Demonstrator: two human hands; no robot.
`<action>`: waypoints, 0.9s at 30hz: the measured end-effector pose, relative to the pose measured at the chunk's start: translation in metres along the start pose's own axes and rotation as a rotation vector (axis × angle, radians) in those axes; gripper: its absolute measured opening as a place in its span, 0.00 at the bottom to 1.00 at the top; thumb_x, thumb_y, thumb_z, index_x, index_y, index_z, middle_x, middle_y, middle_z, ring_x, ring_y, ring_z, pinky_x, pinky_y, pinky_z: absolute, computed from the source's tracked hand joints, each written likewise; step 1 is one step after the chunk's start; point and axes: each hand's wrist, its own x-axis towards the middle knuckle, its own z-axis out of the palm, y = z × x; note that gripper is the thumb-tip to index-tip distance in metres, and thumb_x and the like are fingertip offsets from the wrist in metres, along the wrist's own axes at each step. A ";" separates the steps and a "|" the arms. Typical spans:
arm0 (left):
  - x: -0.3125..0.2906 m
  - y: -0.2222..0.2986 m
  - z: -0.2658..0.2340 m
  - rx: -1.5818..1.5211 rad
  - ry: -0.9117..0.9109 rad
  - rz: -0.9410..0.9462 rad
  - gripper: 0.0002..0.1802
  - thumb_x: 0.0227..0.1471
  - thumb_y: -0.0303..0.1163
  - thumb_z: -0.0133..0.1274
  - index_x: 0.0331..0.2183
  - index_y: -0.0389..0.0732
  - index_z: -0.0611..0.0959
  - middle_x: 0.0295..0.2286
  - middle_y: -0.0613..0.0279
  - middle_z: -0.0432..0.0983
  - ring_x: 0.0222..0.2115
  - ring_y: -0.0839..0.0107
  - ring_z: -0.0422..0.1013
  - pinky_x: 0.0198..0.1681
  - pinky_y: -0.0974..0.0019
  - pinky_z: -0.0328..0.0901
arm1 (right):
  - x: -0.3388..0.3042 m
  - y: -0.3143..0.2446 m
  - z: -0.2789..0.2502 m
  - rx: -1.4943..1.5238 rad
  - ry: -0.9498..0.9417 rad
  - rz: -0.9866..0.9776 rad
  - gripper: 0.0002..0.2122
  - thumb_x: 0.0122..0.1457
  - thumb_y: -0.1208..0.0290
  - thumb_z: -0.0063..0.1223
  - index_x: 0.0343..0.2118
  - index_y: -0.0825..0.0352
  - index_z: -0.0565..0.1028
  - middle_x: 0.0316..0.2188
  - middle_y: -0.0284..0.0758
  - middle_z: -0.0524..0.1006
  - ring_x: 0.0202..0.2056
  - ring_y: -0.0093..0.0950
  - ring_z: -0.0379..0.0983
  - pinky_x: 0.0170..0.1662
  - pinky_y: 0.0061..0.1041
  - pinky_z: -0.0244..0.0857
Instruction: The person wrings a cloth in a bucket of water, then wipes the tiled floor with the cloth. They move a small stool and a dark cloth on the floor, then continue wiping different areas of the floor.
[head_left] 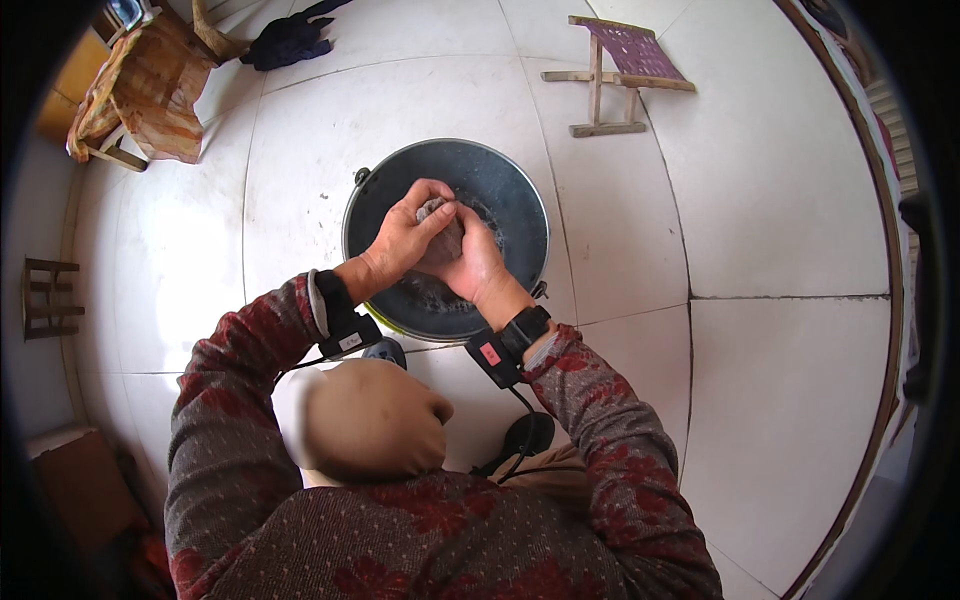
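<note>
Both my hands are closed around a wadded grey cloth, pressing it from its two sides. My left hand wraps over its left and far side, and my right hand cups it from the right and below. Much of the cloth is hidden by the fingers and palms. Beneath them stands a round dark bucket on the floor, with water and some froth visible inside.
A folding stool with a purple seat stands at the far right. At the far left, an orange patterned cloth drapes over wooden furniture, near a dark garment on the tiled floor. A small wooden stool is by the left wall.
</note>
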 end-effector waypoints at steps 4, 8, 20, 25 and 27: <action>-0.003 0.007 -0.003 0.683 0.246 0.425 0.17 0.56 0.38 0.52 0.44 0.40 0.73 0.36 0.58 0.73 0.38 0.71 0.68 0.44 0.67 0.64 | 0.003 -0.006 0.003 -0.099 0.064 -0.181 0.13 0.61 0.67 0.40 0.45 0.65 0.71 0.43 0.36 0.74 0.45 0.30 0.71 0.50 0.36 0.66; 0.000 0.002 0.006 -0.044 0.170 -0.376 0.19 0.58 0.43 0.49 0.44 0.38 0.73 0.33 0.55 0.74 0.35 0.70 0.69 0.41 0.66 0.65 | 0.016 0.011 0.012 -0.489 0.376 -0.583 0.14 0.61 0.63 0.42 0.40 0.69 0.71 0.38 0.41 0.74 0.40 0.30 0.72 0.44 0.31 0.67; 0.020 -0.011 0.010 0.590 0.239 -0.028 0.19 0.56 0.43 0.44 0.27 0.37 0.79 0.26 0.41 0.74 0.32 0.43 0.71 0.34 0.51 0.66 | 0.038 0.019 0.001 -0.549 0.454 -0.710 0.19 0.59 0.64 0.38 0.27 0.79 0.73 0.28 0.53 0.76 0.32 0.43 0.73 0.37 0.36 0.65; 0.022 -0.028 0.006 0.682 0.207 -0.022 0.19 0.56 0.43 0.43 0.27 0.37 0.79 0.27 0.41 0.74 0.31 0.41 0.70 0.34 0.49 0.65 | 0.053 0.033 -0.017 -0.696 0.527 -0.674 0.18 0.56 0.67 0.37 0.25 0.78 0.75 0.27 0.55 0.76 0.35 0.50 0.73 0.37 0.40 0.63; 0.023 -0.029 0.001 0.831 0.081 0.023 0.18 0.56 0.41 0.46 0.28 0.35 0.79 0.24 0.41 0.73 0.29 0.45 0.71 0.32 0.57 0.65 | 0.051 0.034 -0.015 -0.457 0.487 -0.543 0.17 0.56 0.68 0.37 0.25 0.76 0.76 0.27 0.53 0.77 0.33 0.46 0.74 0.36 0.38 0.64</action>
